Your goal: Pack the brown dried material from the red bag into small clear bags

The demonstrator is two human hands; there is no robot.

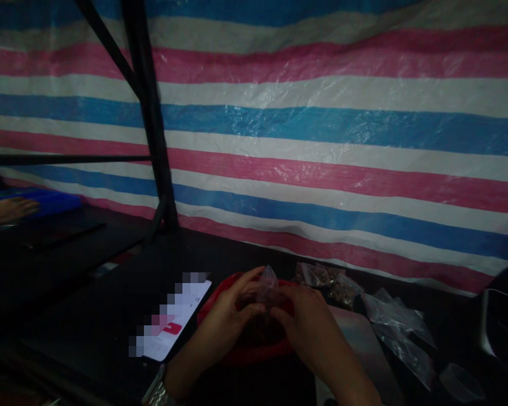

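Observation:
Both my hands meet over a red bowl (pixel 254 354) on the dark table. Between them is a small clear plastic bag (pixel 268 282), its top edge sticking up. My left hand (pixel 237 307) has its fingers curled around the bag's left side, thumb toward the middle. On the other side my right hand (pixel 302 310) grips the bag with bent fingers. The bowl's contents look dark and are too dim to make out. Beneath my right forearm lies a flat silver device (pixel 355 332), partly covered.
Filled clear bags (pixel 342 290) lie behind the silver device. Flat plastic bags (pixel 398 316) and a clear round lid (pixel 461 383) are on the right. A lit phone (pixel 173 321) lies left. Another person's hand (pixel 14 210) rests by a blue tray (pixel 59 200). A black post (pixel 152 124) stands before striped sheeting.

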